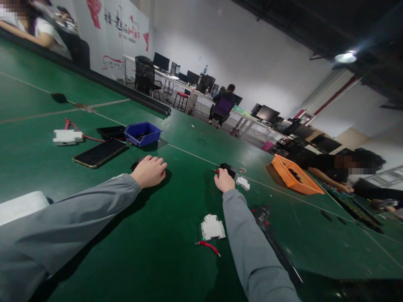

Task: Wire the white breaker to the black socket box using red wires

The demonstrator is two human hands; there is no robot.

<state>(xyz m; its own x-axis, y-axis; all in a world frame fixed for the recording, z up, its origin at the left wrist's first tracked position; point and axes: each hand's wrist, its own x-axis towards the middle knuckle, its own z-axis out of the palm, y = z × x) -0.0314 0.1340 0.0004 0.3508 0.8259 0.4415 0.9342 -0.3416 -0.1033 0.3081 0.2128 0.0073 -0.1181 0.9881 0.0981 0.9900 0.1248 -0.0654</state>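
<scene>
My left hand (150, 171) rests palm down low over the green table, fingers loosely bent and a little apart; its palm side is hidden. Beside its wrist, a small dark object (135, 163) is partly covered. My right hand (224, 181) is closed, with a thin red wire (216, 170) poking out at its left. Just behind these fingers sits a black part (228, 169), next to a small white module (242, 183). Nearer to me lie a white circuit breaker (213, 227) and a short red wire with bare metal ends (209, 246).
On the left are a phone (100, 152), a blue bin (145, 135) of dark parts and another white breaker (67, 137) with red wire. To the right are a power screwdriver (263, 217) and an orange basket (294, 178). Other people sit around the table edges.
</scene>
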